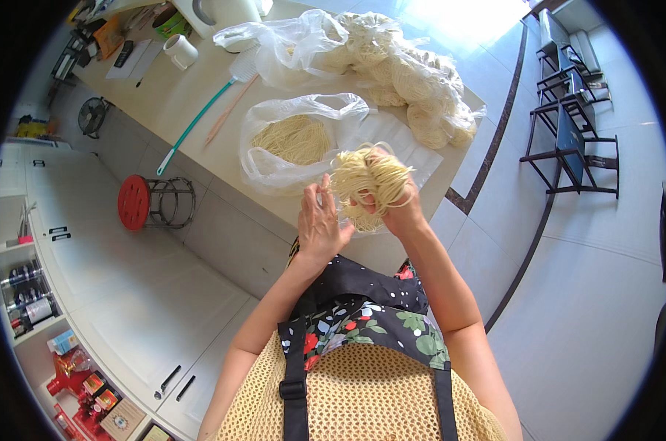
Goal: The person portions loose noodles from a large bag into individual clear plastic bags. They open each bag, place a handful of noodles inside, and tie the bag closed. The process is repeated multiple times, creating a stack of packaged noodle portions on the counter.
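Observation:
My right hand [405, 208] grips a looped bundle of pale yellow noodles [372, 175] above the near edge of the table. Beside it, my left hand [323, 223] is raised with its fingers apart; its fingertips are near the bundle's left side, and whether they touch it I cannot tell. Lower down, between the two hands, more noodles [367, 221] show, partly hidden by the bundle. Just beyond my hands stands an open clear plastic bag [258, 165] with loose noodles [291, 140] inside.
Several bagged noodle bundles [421, 77] line the table's far right side. A fly swatter with a green handle [195, 127], a wooden stick [231, 110] and a white mug [180, 52] lie or stand to the left. A red stool [134, 202] is on the floor, left of the table [200, 91].

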`<move>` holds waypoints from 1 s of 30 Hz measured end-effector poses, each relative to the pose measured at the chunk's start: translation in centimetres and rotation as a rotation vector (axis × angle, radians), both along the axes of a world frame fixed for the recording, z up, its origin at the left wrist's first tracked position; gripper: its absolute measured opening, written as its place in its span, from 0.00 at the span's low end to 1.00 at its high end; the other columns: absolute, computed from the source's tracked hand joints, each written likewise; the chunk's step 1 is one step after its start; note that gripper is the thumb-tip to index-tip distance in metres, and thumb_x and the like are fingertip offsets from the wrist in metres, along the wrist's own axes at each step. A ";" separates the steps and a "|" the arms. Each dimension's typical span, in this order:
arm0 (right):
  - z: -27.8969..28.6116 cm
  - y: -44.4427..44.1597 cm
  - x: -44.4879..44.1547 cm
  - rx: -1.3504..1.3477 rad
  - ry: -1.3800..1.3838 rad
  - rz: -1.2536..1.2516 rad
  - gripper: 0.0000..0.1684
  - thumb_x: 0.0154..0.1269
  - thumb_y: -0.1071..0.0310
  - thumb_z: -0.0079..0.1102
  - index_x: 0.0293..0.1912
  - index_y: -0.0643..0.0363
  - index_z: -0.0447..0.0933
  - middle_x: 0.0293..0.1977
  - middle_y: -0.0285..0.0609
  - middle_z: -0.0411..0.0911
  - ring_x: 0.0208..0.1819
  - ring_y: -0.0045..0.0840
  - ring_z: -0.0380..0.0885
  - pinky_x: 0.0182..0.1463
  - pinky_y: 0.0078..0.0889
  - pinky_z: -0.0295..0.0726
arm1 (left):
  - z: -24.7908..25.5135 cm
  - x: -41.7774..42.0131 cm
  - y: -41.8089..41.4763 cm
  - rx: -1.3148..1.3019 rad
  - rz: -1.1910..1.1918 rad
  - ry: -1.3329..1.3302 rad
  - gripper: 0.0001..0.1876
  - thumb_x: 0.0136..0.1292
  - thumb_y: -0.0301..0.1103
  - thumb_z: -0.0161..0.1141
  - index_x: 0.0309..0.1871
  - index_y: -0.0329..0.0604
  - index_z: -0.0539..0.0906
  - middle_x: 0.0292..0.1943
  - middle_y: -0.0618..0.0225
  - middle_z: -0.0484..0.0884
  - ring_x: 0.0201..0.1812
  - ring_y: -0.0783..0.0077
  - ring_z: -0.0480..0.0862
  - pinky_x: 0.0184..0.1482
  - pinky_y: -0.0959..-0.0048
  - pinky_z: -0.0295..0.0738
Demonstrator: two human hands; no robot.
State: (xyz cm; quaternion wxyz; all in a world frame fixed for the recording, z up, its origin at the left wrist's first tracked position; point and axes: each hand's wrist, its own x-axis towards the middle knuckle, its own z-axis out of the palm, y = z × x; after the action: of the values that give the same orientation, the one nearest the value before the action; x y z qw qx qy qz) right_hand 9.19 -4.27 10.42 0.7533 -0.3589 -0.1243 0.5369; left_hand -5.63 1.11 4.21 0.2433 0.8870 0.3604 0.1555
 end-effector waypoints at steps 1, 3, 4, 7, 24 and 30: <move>-1.4 0.0 -0.1 -0.012 -0.077 0.056 0.16 0.70 0.62 0.58 0.52 0.60 0.75 0.36 0.37 0.77 0.27 0.20 0.74 0.27 0.23 0.75 | -0.6 -0.2 0.2 0.007 0.005 -0.042 0.38 0.55 0.34 0.69 0.66 0.34 0.62 0.54 0.50 0.65 0.54 0.51 0.73 0.55 0.60 0.74; -4.5 -0.3 0.6 -0.056 -0.200 0.218 0.15 0.69 0.63 0.59 0.51 0.60 0.75 0.33 0.36 0.76 0.27 0.20 0.73 0.29 0.26 0.74 | -1.5 -1.0 0.9 -0.072 0.097 -0.136 0.33 0.57 0.27 0.64 0.65 0.35 0.64 0.53 0.51 0.66 0.52 0.54 0.74 0.54 0.63 0.75; -6.0 -0.6 1.3 -0.081 -0.252 0.328 0.14 0.68 0.65 0.60 0.50 0.60 0.75 0.32 0.37 0.77 0.28 0.22 0.74 0.31 0.30 0.75 | -1.6 -1.5 1.3 -0.110 0.144 -0.182 0.30 0.58 0.23 0.61 0.65 0.35 0.65 0.52 0.51 0.67 0.51 0.55 0.75 0.53 0.64 0.75; -7.8 -1.2 2.9 -0.336 -1.076 0.538 0.23 0.65 0.68 0.60 0.58 0.62 0.73 0.45 0.45 0.82 0.50 0.31 0.81 0.48 0.35 0.80 | -1.2 -3.0 1.2 -0.303 0.283 -0.342 0.23 0.61 0.20 0.57 0.61 0.34 0.70 0.48 0.55 0.72 0.45 0.65 0.77 0.48 0.68 0.77; -7.5 -4.1 1.4 -0.401 -1.720 0.465 0.23 0.57 0.75 0.61 0.54 0.56 0.74 0.52 0.48 0.74 0.45 0.37 0.81 0.50 0.35 0.79 | 2.9 -1.8 0.3 -0.817 0.335 -0.796 0.15 0.67 0.20 0.53 0.57 0.36 0.75 0.46 0.68 0.75 0.35 0.85 0.74 0.40 0.83 0.73; -7.2 -3.6 2.2 -0.691 -1.296 0.010 0.27 0.59 0.68 0.67 0.55 0.67 0.70 0.37 0.47 0.80 0.29 0.34 0.82 0.40 0.34 0.81 | 3.4 -0.9 0.4 -0.845 0.288 -0.788 0.14 0.67 0.20 0.53 0.56 0.36 0.75 0.45 0.68 0.76 0.35 0.85 0.74 0.41 0.82 0.75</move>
State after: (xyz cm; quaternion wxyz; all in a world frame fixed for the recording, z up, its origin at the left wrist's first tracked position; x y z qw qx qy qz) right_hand 11.42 -7.91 3.19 0.3701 -0.8208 -0.3700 0.2289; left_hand -6.52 1.53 7.61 0.6671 0.5310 0.3903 0.3474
